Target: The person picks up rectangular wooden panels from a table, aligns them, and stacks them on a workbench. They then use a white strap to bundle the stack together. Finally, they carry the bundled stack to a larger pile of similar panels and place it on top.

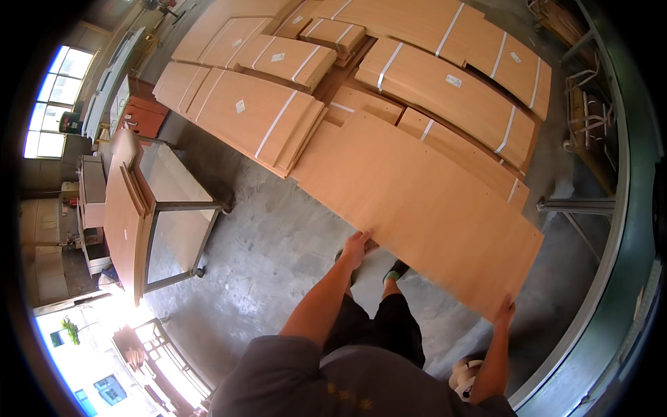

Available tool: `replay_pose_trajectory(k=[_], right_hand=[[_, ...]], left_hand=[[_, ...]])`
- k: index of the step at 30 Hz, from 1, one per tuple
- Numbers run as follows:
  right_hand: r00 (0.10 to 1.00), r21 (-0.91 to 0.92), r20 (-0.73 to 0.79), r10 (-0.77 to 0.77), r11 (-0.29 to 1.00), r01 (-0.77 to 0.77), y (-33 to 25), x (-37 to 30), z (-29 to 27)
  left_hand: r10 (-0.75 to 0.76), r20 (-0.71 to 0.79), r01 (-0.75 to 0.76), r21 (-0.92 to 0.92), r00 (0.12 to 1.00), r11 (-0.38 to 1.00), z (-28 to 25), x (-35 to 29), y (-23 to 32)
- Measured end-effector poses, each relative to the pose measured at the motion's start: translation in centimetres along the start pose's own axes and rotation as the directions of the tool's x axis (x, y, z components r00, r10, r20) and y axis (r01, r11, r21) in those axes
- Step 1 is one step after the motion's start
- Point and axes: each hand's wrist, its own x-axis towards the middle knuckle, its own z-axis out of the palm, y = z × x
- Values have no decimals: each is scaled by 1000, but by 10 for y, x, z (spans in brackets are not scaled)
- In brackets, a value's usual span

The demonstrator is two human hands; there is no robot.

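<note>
A large, flat wood-coloured panel (417, 208) stretches out in front of me, its far left end over or against the stacks of boards. My left hand (357, 249) grips its near edge around the middle, with the thumb on top. At the panel's near right corner, my right hand (505, 311) is closed on the edge. The fingers of both hands are partly hidden beneath the panel. Beyond it lie strapped bundles of similar boards (445, 90), bound with white bands and bearing small white labels.
On my left stands a metal-framed wheeled cart (182, 206) with boards on it. A red cabinet (142, 111) is behind that. Along my right runs a green machine frame (625, 208). Rolls of tape (464, 375) sit low beside my right forearm. Grey concrete floor (257, 229) lies between.
</note>
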Motion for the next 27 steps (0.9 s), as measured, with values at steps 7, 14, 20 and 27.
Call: replay_pose_trajectory(k=[7, 14, 20, 27], right_hand=[[949, 205, -128, 290, 944, -261, 35, -92, -47], [914, 57, -329, 238, 971, -233, 26, -179, -24], [962, -26, -236, -137, 991, 135, -140, -278, 130], [881, 145, 61, -469, 878, 457, -302, -399, 279]], left_hand=[[-76, 192, 129, -285, 978, 950, -20, -27, -43], [25, 380, 26, -128, 925, 991, -72, -110, 39], [202, 485, -139, -164, 851, 977, -222, -263, 153], [662, 430, -622, -252, 614, 741, -388, -400, 282]])
